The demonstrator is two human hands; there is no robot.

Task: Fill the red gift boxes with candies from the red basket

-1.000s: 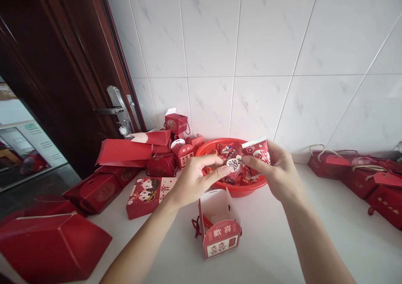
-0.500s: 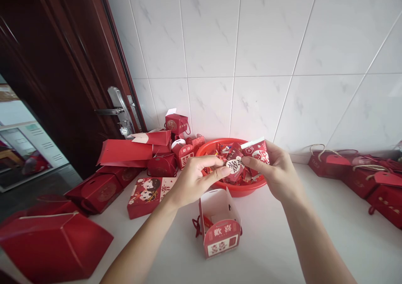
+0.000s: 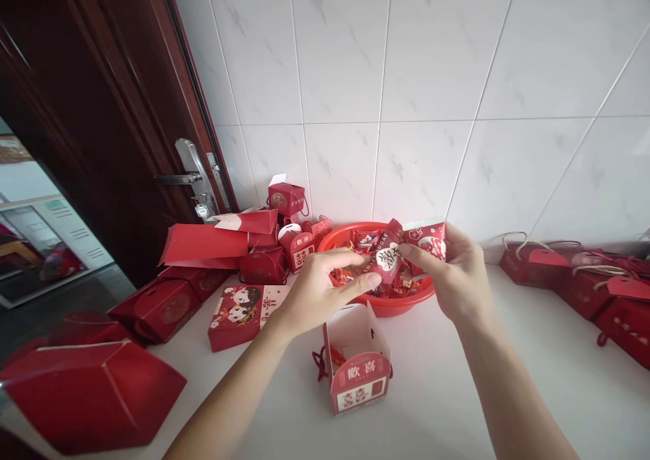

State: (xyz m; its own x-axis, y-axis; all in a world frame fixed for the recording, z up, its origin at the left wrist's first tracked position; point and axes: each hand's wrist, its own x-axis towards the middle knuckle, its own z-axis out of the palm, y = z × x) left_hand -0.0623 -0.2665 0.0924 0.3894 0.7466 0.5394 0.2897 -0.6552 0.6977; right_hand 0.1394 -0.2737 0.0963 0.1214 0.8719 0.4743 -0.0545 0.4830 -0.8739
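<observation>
My left hand (image 3: 325, 287) pinches the lower end of a dark red candy packet (image 3: 388, 257) printed with a white round label. Thumb and fingers of my right hand (image 3: 451, 267) close on a second red packet (image 3: 429, 238) with a pale top edge, and the thumb also lies by the first packet's edge. Both packets are above a red plastic basket (image 3: 393, 307) of wrapped candies. In front of the basket stands a small open red and white box (image 3: 360, 379) with a dark red cord; something red lies inside it.
Many red gift boxes (image 3: 167, 304) crowd the left side, including a flat box with cartoon figures (image 3: 244, 314). More red boxes with cord handles (image 3: 583, 290) stand at the right. A tiled wall (image 3: 426, 60) rises behind, and a dark door (image 3: 101, 74) is at the left.
My right hand has moved slightly right and up with its packet. The dark red packet has tilted and shifted a little right, and more of it shows between my hands.
</observation>
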